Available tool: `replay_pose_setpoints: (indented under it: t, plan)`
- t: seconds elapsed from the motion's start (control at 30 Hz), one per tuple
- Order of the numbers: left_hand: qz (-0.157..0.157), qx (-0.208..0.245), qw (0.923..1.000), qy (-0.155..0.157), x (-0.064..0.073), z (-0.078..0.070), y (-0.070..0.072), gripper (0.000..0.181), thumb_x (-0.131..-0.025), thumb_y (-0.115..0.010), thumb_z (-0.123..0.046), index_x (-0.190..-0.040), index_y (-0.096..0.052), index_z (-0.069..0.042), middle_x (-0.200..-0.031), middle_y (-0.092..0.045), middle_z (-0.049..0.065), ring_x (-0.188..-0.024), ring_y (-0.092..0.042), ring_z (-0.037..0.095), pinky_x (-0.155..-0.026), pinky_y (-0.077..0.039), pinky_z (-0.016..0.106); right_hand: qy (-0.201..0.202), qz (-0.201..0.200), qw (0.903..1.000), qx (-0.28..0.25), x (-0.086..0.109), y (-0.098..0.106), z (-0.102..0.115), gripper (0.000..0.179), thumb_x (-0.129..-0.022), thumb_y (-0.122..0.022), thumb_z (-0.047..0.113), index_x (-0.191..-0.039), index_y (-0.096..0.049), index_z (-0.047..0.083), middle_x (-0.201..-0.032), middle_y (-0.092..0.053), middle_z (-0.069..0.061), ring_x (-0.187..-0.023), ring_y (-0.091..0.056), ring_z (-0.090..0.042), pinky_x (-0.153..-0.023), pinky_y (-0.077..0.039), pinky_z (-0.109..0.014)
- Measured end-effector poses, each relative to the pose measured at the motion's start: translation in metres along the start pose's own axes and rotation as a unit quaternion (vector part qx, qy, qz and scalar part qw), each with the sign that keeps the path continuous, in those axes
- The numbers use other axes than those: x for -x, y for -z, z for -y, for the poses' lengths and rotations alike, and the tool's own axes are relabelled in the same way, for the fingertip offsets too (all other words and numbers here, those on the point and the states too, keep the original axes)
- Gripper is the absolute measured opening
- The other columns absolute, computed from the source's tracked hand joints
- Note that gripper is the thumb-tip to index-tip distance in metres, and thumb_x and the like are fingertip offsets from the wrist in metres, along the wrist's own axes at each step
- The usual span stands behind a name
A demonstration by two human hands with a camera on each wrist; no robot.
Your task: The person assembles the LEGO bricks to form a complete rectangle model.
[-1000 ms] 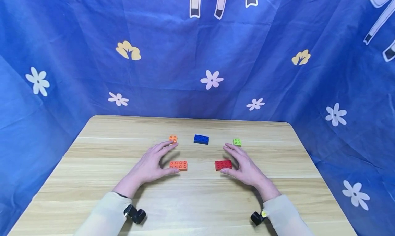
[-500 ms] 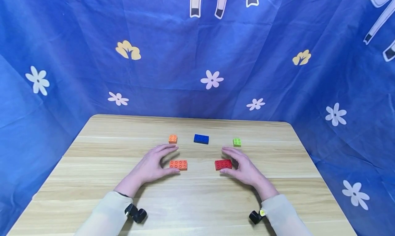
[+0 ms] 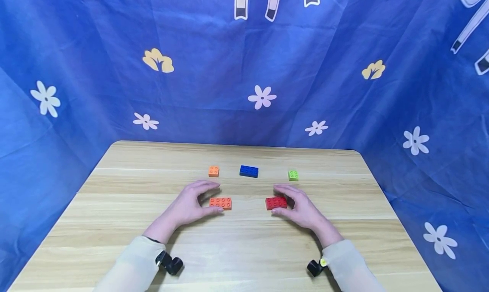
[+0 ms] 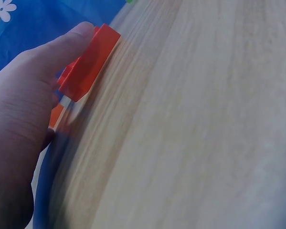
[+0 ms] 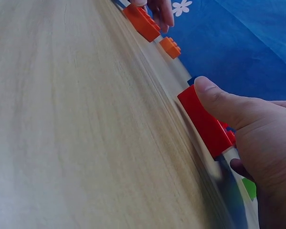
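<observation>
On the table lies a long orange-red brick [image 3: 220,203] with two rows of studs. My left hand [image 3: 185,205] curves around its left side, thumb along the near edge and fingers beyond the far edge, with a gap between fingers and brick. A red brick [image 3: 276,203] of like size lies to the right, and my right hand [image 3: 302,206] arches around it the same way. In the right wrist view the thumb overlaps the upper edge of the red brick [image 5: 206,121]. In the left wrist view the thumb crosses the orange-red brick [image 4: 90,62].
Farther back stand a small orange brick [image 3: 214,171], a dark blue brick [image 3: 249,171] and a small lime green brick [image 3: 293,175], spaced apart in a row. A blue patterned cloth [image 3: 198,92] hangs behind the wooden table [image 3: 244,249] and along its sides.
The fingers of both hands have drawn back toward me, away from the small orange and green bricks, narrowing around the two nearer bricks. No brick has moved.
</observation>
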State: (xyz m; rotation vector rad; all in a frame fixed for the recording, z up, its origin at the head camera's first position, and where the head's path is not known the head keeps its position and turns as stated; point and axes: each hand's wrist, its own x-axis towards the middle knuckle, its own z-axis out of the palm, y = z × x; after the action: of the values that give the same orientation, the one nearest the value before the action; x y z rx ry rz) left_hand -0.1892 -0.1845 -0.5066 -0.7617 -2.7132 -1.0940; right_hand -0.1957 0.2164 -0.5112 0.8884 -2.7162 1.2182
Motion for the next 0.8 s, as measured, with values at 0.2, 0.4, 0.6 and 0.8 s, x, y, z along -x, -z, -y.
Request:
replay_pose_setpoints:
  t: [0.2,0.4,0.6,0.8]
  plan:
    - [-0.006,0.004,0.9999,-0.014,0.0005,-0.0004,-0.0013,0.078,-0.074,-0.096,-0.05,-0.136,-0.071,-0.009,-0.137,-0.069,0.004,-0.127,-0.062,0.027,-0.113,-0.044,0.054,0.01,-0.008,0.9999,0.0,0.0007,-0.0016,-0.0026,0.067,-0.086,-0.091,0.037,-0.142,-0.067,0.009,-0.145,-0.063,-0.001,-0.136,-0.056,-0.025,-0.115,-0.042,-0.05]
    - [-0.004,0.012,0.9998,-0.012,0.001,-0.0008,-0.0012,0.074,-0.074,-0.096,-0.049,-0.132,-0.074,-0.009,-0.132,-0.071,0.0,-0.126,-0.063,0.026,-0.112,-0.046,0.052,0.014,-0.014,0.9998,-0.007,0.0017,-0.002,-0.004,0.063,-0.085,-0.092,0.034,-0.138,-0.071,0.008,-0.141,-0.066,-0.001,-0.133,-0.058,-0.026,-0.114,-0.044,-0.051]
    - [-0.007,0.016,0.9997,-0.02,0.0006,0.0017,-0.0025,0.064,-0.076,-0.096,-0.048,-0.126,-0.078,-0.011,-0.126,-0.074,0.0,-0.121,-0.066,0.025,-0.109,-0.049,0.049,0.014,-0.014,0.9997,-0.011,0.0011,-0.0027,-0.0052,0.055,-0.086,-0.092,0.032,-0.132,-0.074,0.008,-0.135,-0.069,-0.001,-0.129,-0.061,-0.024,-0.112,-0.046,-0.049]
    - [-0.014,0.014,0.9994,-0.027,0.0007,0.0033,-0.0026,0.058,-0.077,-0.096,-0.046,-0.121,-0.08,-0.013,-0.121,-0.076,-0.003,-0.118,-0.068,0.023,-0.106,-0.051,0.048,0.009,-0.009,0.9999,-0.01,0.0016,-0.0029,-0.0051,0.049,-0.089,-0.089,0.031,-0.13,-0.075,0.009,-0.132,-0.07,0.0,-0.126,-0.062,-0.023,-0.109,-0.048,-0.048]
